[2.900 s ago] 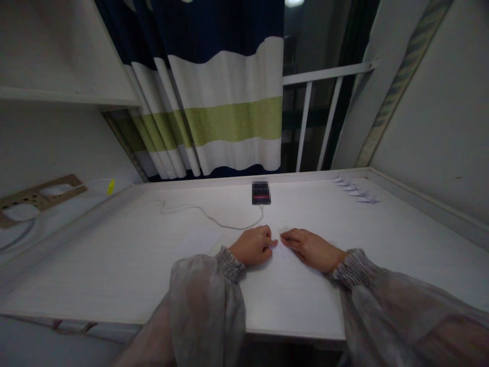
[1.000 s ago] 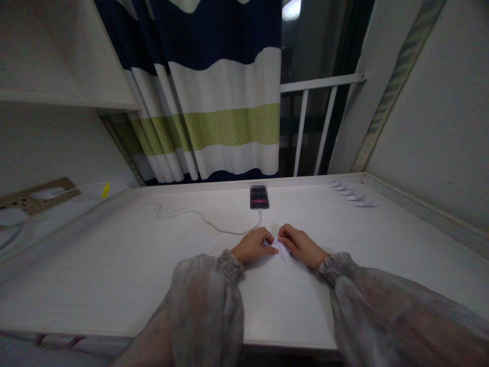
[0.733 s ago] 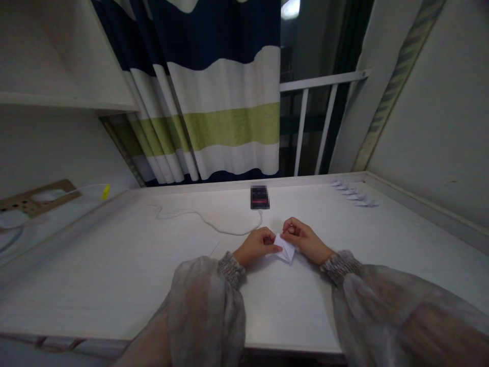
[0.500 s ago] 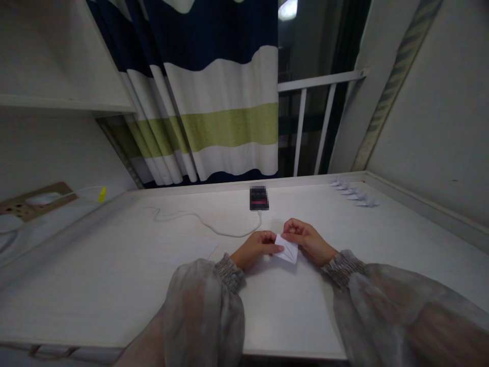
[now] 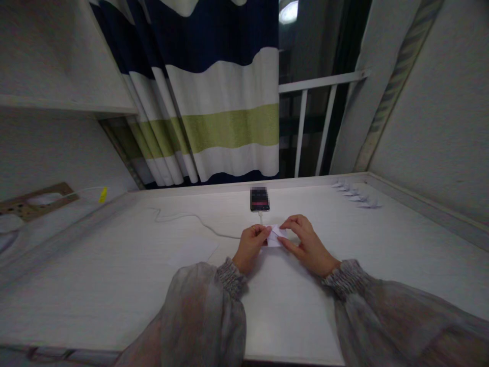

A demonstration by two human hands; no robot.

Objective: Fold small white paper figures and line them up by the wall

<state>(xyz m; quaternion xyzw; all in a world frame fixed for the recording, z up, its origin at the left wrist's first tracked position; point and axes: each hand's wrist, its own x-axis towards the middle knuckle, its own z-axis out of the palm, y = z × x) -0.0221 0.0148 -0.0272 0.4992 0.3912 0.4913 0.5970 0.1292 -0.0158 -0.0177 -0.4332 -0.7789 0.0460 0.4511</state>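
A small folded white paper (image 5: 272, 240) is between my hands just above the desk, with crease lines on its face. My left hand (image 5: 249, 247) pinches its left side, thumb on top and fingers curled behind. From the right, my right hand (image 5: 308, 248) has its thumb and index fingertips on the paper's right part, a small gap between the two digits. A phone (image 5: 260, 199) lies beyond the hands, its screen blurred out, with a white cable (image 5: 206, 224) running from it to the left.
Several folded paper cranes (image 5: 355, 194) stand in a row at the back right of the white desk (image 5: 126, 285). A flat white sheet (image 5: 198, 251) lies left of my left hand. A power strip (image 5: 38, 200) is at the left wall, and a striped curtain (image 5: 229, 127) hangs behind the desk.
The folded paper has been turned and moved slightly left and away from me. My left thumb has shifted to its upper left, and my right thumb and index finger are spread wider.
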